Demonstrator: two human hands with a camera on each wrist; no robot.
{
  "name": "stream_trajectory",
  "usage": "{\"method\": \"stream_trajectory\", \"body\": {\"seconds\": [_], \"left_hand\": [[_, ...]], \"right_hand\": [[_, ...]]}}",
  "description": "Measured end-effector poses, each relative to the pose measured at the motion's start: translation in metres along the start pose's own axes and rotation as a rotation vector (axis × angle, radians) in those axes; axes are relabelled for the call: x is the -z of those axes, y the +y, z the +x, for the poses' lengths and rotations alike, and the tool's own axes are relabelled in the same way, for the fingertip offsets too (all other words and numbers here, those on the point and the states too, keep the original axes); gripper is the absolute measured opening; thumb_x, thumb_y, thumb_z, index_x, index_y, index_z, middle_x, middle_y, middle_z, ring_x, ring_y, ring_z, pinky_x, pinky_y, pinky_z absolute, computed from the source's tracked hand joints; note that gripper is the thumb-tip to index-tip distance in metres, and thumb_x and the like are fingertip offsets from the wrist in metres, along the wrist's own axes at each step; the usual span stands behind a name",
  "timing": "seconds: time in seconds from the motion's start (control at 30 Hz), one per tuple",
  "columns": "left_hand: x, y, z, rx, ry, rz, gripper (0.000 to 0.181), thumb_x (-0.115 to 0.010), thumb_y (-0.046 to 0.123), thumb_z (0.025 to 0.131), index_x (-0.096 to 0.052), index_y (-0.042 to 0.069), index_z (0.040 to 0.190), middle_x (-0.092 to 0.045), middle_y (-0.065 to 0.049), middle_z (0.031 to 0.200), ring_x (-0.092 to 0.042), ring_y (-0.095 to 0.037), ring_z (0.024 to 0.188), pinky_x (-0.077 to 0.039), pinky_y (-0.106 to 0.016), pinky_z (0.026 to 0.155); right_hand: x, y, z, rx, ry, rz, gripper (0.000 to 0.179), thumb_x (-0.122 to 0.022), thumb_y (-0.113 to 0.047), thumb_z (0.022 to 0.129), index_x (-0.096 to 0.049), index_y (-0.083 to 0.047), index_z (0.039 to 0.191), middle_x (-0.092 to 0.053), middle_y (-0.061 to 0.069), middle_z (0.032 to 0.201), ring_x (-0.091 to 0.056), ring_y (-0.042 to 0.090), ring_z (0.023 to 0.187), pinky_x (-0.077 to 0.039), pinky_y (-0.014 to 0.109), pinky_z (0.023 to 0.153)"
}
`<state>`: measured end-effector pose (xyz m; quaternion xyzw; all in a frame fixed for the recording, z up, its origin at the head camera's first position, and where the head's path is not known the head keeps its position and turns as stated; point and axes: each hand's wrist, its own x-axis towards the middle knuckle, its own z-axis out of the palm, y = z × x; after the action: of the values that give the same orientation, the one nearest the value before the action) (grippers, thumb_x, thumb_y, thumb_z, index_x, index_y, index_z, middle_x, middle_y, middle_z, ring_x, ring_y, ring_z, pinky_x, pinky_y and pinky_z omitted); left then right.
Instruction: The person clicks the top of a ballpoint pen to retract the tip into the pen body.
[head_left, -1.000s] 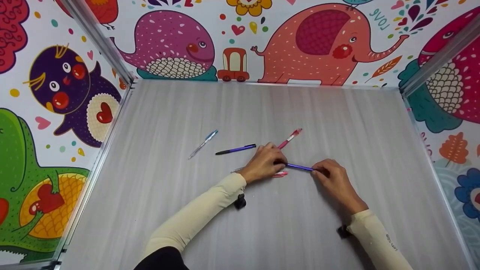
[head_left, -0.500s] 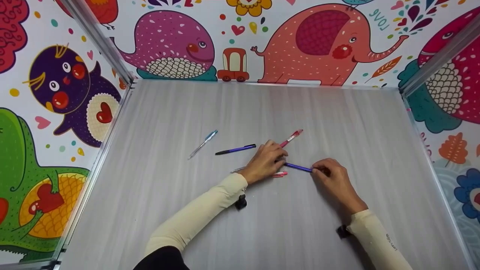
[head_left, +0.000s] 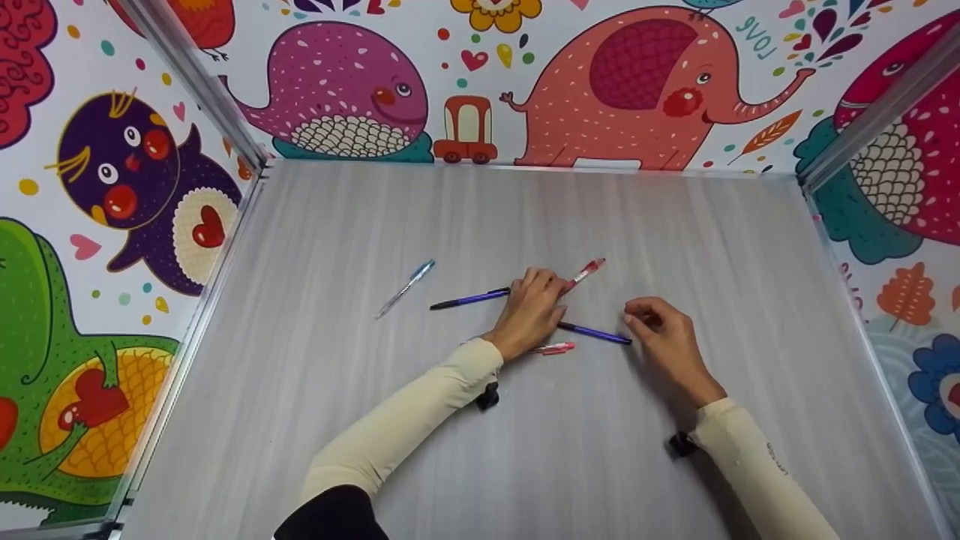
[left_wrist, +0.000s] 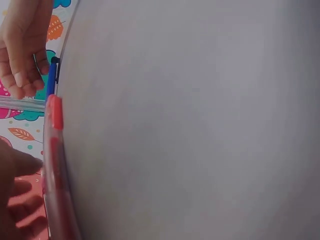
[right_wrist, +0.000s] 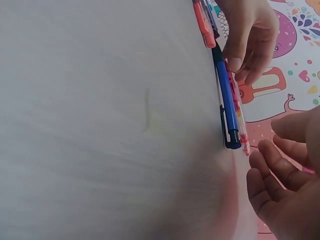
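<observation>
A blue pen [head_left: 596, 333] with black ends lies on the table between the two hands. My right hand [head_left: 664, 337] hovers just beyond its right end, fingers loosely bent and holding nothing. Over the pen's left end is my left hand [head_left: 529, 311], its fingertips beside the lower end of a red pen [head_left: 585, 274]. The right wrist view shows the blue pen's clip and black button [right_wrist: 233, 140], apart from the right fingers. Partly under the left wrist lies a clear pen with a red clip [head_left: 555, 348], seen large in the left wrist view.
Left of the left hand lies another blue pen [head_left: 471, 298] with a black tip, its clip end reaching the hand. A clear pen with a light blue top [head_left: 407, 289] lies farther left. Printed cartoon panels [head_left: 337, 90] wall the grey table [head_left: 360, 225] at back and sides.
Both hands have let go of the blue pen, which now rests on the table. The left hand has shifted up and slightly left toward the red pen; the right hand has lifted slightly away.
</observation>
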<state>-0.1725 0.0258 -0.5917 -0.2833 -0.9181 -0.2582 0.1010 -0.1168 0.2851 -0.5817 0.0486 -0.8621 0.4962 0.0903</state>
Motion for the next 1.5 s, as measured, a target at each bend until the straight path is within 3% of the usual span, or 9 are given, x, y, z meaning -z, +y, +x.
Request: {"method": "stream_trajectory", "body": {"seconds": [0.3, 0.43, 0.63, 0.9, 1.13, 1.27, 1.4, 1.5], "left_hand": [[-0.002, -0.002, 0.008, 0.014, -0.026, 0.134, 0.028, -0.077, 0.024, 0.104, -0.075, 0.008, 0.127, -0.069, -0.008, 0.129, -0.061, -0.026, 0.123, -0.049, -0.044, 0.095], [-0.004, -0.001, 0.011, 0.007, -0.032, 0.214, 0.027, -0.075, 0.027, 0.105, -0.075, 0.009, 0.125, -0.07, -0.008, 0.127, -0.062, -0.025, 0.121, -0.048, -0.042, 0.091], [-0.008, 0.002, 0.015, -0.003, -0.03, 0.265, 0.025, -0.073, 0.029, 0.107, -0.076, 0.009, 0.122, -0.071, -0.007, 0.123, -0.062, -0.025, 0.116, -0.046, -0.04, 0.086], [-0.013, 0.002, 0.019, 0.018, -0.024, 0.295, 0.022, -0.071, 0.028, 0.108, -0.078, 0.01, 0.118, -0.071, -0.005, 0.116, -0.063, -0.023, 0.11, -0.046, -0.04, 0.086], [-0.014, 0.0, 0.021, 0.036, -0.025, 0.248, 0.017, -0.071, 0.024, 0.108, -0.08, 0.01, 0.11, -0.072, -0.004, 0.107, -0.064, -0.022, 0.103, -0.047, -0.041, 0.085], [-0.013, -0.001, 0.02, 0.07, -0.012, 0.145, 0.015, -0.072, 0.022, 0.108, -0.08, 0.01, 0.108, -0.073, -0.004, 0.104, -0.065, -0.022, 0.102, -0.045, -0.04, 0.084], [-0.012, 0.001, 0.019, 0.083, 0.006, 0.069, 0.014, -0.074, 0.022, 0.106, -0.081, 0.01, 0.106, -0.074, -0.004, 0.101, -0.066, -0.022, 0.101, -0.045, -0.039, 0.083], [-0.01, 0.004, 0.017, 0.087, -0.001, 0.045, 0.014, -0.075, 0.022, 0.106, -0.082, 0.01, 0.107, -0.075, -0.003, 0.101, -0.067, -0.022, 0.099, -0.046, -0.038, 0.082]], "right_hand": [[0.001, 0.0, 0.017, -0.08, -0.035, -0.007, 0.029, -0.074, -0.004, 0.105, -0.072, 0.006, 0.132, -0.076, 0.022, 0.129, -0.071, 0.036, 0.119, -0.047, 0.012, 0.095], [0.001, 0.0, 0.023, -0.106, -0.047, -0.007, 0.034, -0.074, -0.008, 0.106, -0.07, 0.005, 0.136, -0.074, 0.022, 0.134, -0.069, 0.038, 0.125, -0.049, 0.021, 0.101], [-0.003, 0.0, 0.029, -0.115, -0.046, -0.026, 0.034, -0.074, -0.007, 0.106, -0.07, 0.006, 0.136, -0.073, 0.023, 0.134, -0.069, 0.038, 0.125, -0.051, 0.037, 0.105], [-0.01, 0.0, 0.032, -0.107, -0.034, -0.014, 0.03, -0.074, -0.003, 0.104, -0.071, 0.006, 0.132, -0.075, 0.022, 0.128, -0.069, 0.034, 0.117, -0.048, 0.016, 0.094], [-0.012, 0.0, 0.034, -0.119, -0.032, 0.0, 0.029, -0.074, -0.005, 0.105, -0.072, 0.006, 0.131, -0.075, 0.022, 0.124, -0.065, 0.023, 0.108, -0.047, 0.013, 0.09], [-0.012, 0.0, 0.038, -0.171, -0.035, 0.112, 0.034, -0.071, -0.005, 0.107, -0.066, 0.008, 0.137, -0.072, 0.025, 0.128, -0.067, 0.015, 0.104, -0.054, 0.015, 0.087], [-0.014, -0.003, 0.041, -0.269, -0.008, 0.364, 0.044, -0.065, 0.003, 0.107, -0.052, 0.015, 0.146, -0.062, 0.033, 0.136, -0.072, 0.009, 0.101, -0.062, 0.024, 0.088], [-0.015, -0.005, 0.043, -0.333, 0.034, 0.507, 0.052, -0.065, 0.004, 0.107, -0.043, 0.015, 0.152, -0.058, 0.032, 0.136, -0.075, 0.009, 0.1, -0.063, 0.029, 0.091]]}}
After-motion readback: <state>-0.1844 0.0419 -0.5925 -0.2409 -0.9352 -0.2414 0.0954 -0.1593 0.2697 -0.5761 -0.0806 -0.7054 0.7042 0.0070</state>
